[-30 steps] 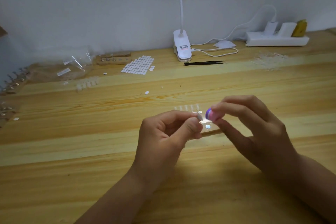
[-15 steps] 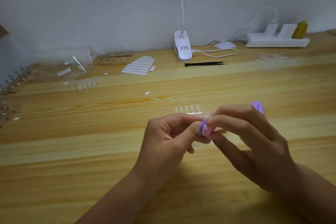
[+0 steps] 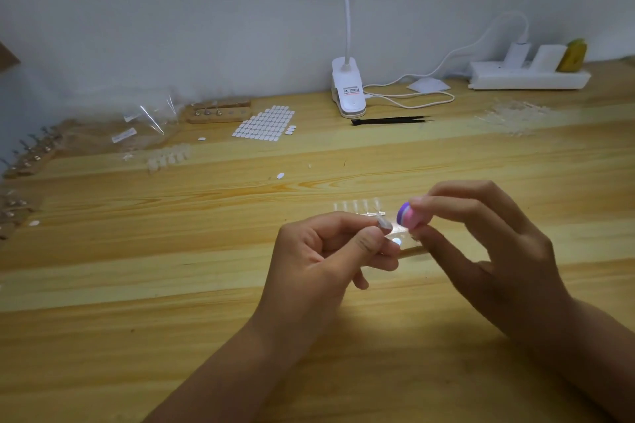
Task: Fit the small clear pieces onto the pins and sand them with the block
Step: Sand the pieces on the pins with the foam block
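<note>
Clear piece [image 3: 385,225]: pinched in your left hand [image 3: 319,257], near mid-table, just beside the sanding block [image 3: 407,217] gripped by your right hand [image 3: 498,251]. Sanding looks under way. Row of clear pieces [image 3: 357,206] just beyond, on the table, probably awaits its turn.

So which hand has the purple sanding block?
The right hand pinches the block with its fingertips; the left hand pinches a small clear piece instead.
</note>
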The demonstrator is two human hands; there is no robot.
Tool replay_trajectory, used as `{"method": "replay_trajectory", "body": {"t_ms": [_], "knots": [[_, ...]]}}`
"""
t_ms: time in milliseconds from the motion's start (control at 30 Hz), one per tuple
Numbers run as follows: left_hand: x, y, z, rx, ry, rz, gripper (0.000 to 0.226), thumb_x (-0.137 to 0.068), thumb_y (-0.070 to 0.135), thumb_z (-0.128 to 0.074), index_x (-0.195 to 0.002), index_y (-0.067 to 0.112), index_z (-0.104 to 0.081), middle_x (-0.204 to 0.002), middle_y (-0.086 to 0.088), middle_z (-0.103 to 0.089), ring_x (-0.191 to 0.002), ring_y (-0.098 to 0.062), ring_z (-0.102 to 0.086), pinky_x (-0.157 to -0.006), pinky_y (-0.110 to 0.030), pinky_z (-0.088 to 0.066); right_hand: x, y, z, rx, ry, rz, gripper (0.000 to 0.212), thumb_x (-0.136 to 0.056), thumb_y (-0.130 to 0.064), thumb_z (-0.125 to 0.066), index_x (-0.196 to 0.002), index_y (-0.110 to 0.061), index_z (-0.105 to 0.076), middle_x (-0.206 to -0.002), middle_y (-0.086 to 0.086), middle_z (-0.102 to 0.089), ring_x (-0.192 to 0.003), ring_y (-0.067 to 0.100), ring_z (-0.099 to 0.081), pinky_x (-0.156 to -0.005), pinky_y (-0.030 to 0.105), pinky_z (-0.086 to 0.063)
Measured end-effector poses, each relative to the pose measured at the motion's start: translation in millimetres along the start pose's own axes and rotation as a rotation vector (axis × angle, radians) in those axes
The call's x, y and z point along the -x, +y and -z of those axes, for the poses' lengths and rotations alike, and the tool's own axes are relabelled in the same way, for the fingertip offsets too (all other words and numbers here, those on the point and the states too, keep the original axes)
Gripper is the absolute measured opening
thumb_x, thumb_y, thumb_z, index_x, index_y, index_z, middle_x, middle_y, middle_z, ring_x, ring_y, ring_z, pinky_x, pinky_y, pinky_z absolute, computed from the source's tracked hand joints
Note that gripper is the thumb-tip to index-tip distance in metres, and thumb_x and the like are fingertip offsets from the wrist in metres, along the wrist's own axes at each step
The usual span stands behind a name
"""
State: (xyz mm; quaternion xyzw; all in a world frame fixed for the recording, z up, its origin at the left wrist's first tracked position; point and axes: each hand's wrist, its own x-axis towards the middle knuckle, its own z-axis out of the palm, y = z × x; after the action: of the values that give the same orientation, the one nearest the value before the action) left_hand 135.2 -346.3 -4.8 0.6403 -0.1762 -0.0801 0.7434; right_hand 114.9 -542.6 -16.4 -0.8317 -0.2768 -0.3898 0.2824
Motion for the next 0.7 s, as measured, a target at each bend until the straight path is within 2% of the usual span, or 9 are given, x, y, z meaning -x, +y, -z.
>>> {"method": "replay_trajectory", "body": {"t_ms": [133, 300, 400, 500, 633, 700], "knots": [[2, -2, -4, -0.039, -0.038, -0.041, 0.011, -0.088, 0.014, -0.067, -0.089, 0.011, -0.077, -0.076, -0.006, -0.076, -0.068, -0.020, -0.074, -0.052, -0.024, -0.051, 2, -14, -4, -0.070, -0.014, 0.090, 0.024, -0.098, -0.010, -0.063, -0.122, -0.012, -0.059, -0.112, 0.004, -0.061, -0.106, 0.013, -0.061, -0.093, 0.024, -0.048], [2, -3, -2, -0.033, -0.006, -0.013, 0.014, -0.087, 0.014, -0.064, -0.092, 0.007, -0.076, -0.080, -0.010, -0.076, -0.073, -0.026, -0.075, -0.054, -0.025, -0.052, -1, -2, 3, -0.013, -0.032, 0.028, 0.027, -0.094, -0.009, -0.064, -0.120, -0.014, -0.059, -0.111, 0.002, -0.059, -0.103, 0.015, -0.061, -0.087, 0.033, -0.053], [1, -2, -4, -0.037, -0.020, -0.037, 0.014, -0.087, 0.013, -0.065, -0.092, 0.005, -0.076, -0.078, -0.008, -0.076, -0.069, -0.022, -0.074, -0.053, -0.024, -0.052, 0, -11, -1, -0.074, 0.004, 0.066, 0.022, -0.097, -0.010, -0.064, -0.118, -0.011, -0.059, -0.110, 0.001, -0.061, -0.104, 0.014, -0.062, -0.091, 0.027, -0.051], [2, -1, -4, -0.032, -0.032, -0.046, 0.015, -0.089, 0.013, -0.064, -0.093, 0.005, -0.076, -0.078, -0.008, -0.076, -0.069, -0.022, -0.074, -0.053, -0.024, -0.053, 2, -10, -1, -0.015, -0.037, 0.122, 0.023, -0.096, -0.007, -0.066, -0.118, -0.009, -0.059, -0.109, 0.006, -0.063, -0.103, 0.015, -0.060, -0.095, 0.024, -0.047], [1, 0, -1, 0.018, -0.024, 0.004, 0.017, -0.090, 0.013, -0.061, -0.094, 0.003, -0.073, -0.082, -0.012, -0.076, -0.074, -0.027, -0.075, -0.054, -0.024, -0.053, -1, 0, 3, 0.012, -0.005, 0.003, 0.027, -0.094, -0.010, -0.065, -0.118, -0.015, -0.057, -0.110, -0.001, -0.060, -0.100, 0.017, -0.063, -0.083, 0.038, -0.054], [1, -1, -3, 0.014, -0.043, -0.005, 0.016, -0.090, 0.011, -0.061, -0.094, 0.001, -0.073, -0.081, -0.011, -0.076, -0.072, -0.025, -0.075, -0.054, -0.025, -0.053, -1, -8, 1, -0.059, 0.009, 0.038, 0.027, -0.095, -0.010, -0.066, -0.120, -0.015, -0.057, -0.112, -0.003, -0.060, -0.104, 0.014, -0.062, -0.088, 0.032, -0.053]]}}
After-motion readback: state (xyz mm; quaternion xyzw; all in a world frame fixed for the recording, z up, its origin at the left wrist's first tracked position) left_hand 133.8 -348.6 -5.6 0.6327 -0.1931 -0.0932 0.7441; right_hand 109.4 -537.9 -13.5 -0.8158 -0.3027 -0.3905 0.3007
